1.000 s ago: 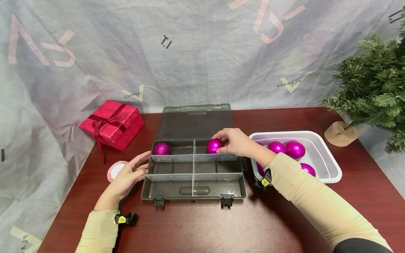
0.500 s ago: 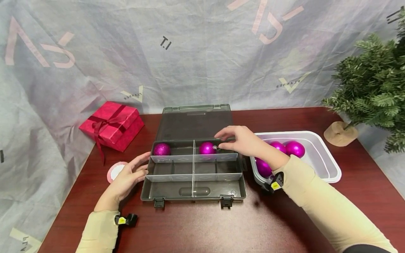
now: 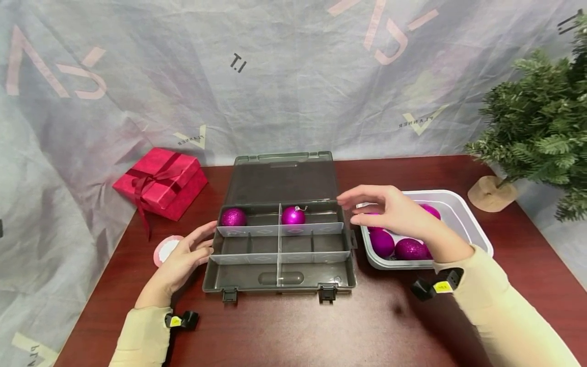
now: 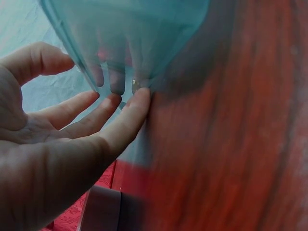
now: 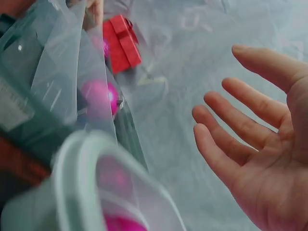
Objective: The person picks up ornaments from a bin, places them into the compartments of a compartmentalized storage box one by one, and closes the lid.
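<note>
One red gift box, grey case ten o'clock. One pink-white roll, nine o'clock. Left hand, nine o'clock — fingers slightly parted, tips against case wall. One case, lid open toward twelve, six compartments: glittery ball in eleven-o'clock one, shiny ball in one-o'clock one. Right hand above white tub's ten-o'clock rim — fingers loosely spread. One tub, three o'clock: at least four magenta balls. One tree, two o'clock.

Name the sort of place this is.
Probably a tabletop filming set-up with a Christmas theme, judging by the creased printed cloth behind the table, the evergreen tree at the right, and the shiny ornaments in the white tub.
</note>
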Action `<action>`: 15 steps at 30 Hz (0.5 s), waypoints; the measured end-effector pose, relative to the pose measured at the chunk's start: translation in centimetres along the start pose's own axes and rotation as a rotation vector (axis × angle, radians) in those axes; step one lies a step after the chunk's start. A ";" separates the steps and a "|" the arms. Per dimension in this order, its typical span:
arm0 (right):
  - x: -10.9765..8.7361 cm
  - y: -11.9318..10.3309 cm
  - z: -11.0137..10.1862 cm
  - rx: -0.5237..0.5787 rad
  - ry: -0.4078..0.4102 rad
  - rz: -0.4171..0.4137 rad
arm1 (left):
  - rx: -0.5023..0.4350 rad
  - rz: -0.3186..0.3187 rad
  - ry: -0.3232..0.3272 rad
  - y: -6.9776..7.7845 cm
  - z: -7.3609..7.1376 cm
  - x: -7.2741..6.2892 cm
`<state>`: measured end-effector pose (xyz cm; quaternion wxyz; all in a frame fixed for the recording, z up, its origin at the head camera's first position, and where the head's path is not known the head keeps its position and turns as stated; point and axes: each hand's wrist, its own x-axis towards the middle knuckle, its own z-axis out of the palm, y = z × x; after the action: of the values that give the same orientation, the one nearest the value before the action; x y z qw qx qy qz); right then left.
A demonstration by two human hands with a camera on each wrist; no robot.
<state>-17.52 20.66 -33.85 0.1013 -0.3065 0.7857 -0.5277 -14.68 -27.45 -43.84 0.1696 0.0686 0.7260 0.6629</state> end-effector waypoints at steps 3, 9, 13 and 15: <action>-1.5 0.7 -0.7 -0.026 0.011 0.027 | -0.005 0.006 0.003 0.0 0.0 -0.1; -4.2 3.1 -2.0 -0.055 0.001 0.095 | -0.010 0.017 -0.001 0.0 0.1 -0.2; -5.5 4.6 -2.9 -0.081 -0.024 0.117 | -0.006 0.016 -0.002 0.0 0.1 -0.2; -6.0 5.2 -3.3 -0.086 -0.039 0.125 | -0.006 0.017 -0.002 0.0 0.1 -0.2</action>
<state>-16.36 28.04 -38.06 0.1361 -0.2710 0.8232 -0.4799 -14.49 -27.39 -43.81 0.1648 0.0751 0.7232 0.6665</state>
